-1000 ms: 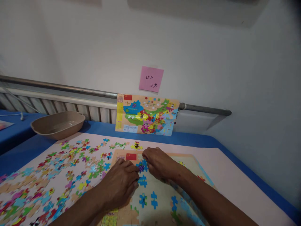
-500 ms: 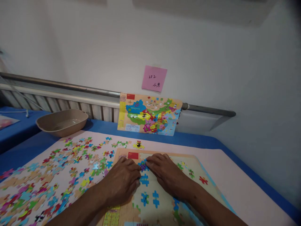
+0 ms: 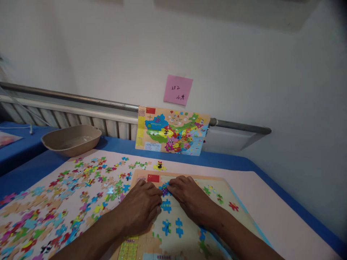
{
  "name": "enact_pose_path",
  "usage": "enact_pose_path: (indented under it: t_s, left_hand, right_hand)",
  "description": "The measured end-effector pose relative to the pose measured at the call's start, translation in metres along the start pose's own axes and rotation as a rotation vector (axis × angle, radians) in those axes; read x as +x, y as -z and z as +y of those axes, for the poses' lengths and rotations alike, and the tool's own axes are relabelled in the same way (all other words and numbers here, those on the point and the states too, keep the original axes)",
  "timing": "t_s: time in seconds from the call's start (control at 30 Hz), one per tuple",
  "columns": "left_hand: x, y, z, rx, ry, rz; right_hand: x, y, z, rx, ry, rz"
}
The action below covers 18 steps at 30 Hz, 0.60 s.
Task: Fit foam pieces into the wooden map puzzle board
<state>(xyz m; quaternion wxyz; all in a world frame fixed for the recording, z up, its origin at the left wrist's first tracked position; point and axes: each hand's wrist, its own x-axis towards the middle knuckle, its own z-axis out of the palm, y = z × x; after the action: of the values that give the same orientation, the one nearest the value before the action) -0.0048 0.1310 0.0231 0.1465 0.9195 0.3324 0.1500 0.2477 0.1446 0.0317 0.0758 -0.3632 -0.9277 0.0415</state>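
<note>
Left hand [image 3: 141, 207] and right hand [image 3: 191, 198] flank the grape pieces [image 3: 165, 190], finger grip unclear, the board [image 3: 217, 178] part-filled, many loose pieces [image 3: 118, 188] unplaced.

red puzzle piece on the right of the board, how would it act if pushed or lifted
The red puzzle piece looks flat and thin, so probably light and unlikely to roll. It lies apart from the other pieces on the board, so a push would likely slide it alone. Its low edge may be fiddly to lift.
</note>
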Motion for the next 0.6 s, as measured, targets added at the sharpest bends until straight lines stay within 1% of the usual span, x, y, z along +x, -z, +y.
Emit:
enact_pose_path:
  t_s: [0.23, 0.43, 0.6]
  left_hand:
    - [-0.0012, 0.0005, 0.0002, 0.001, 0.004, -0.015]
    - [-0.0006, -0.0006, -0.0009, -0.007, 0.000, -0.012]
    - [-0.0016, 0.0011, -0.0008, -0.020, -0.002, 0.001]
  right_hand:
    - [0.0027, 0.0013, 0.0012, 0.004, -0.005, 0.012]
    - [0.0020, -0.0004, 0.0031, -0.019, -0.017, -0.008]
    - [0.0022, 0.0004, 0.0004, 0.009, -0.017, 0.006]
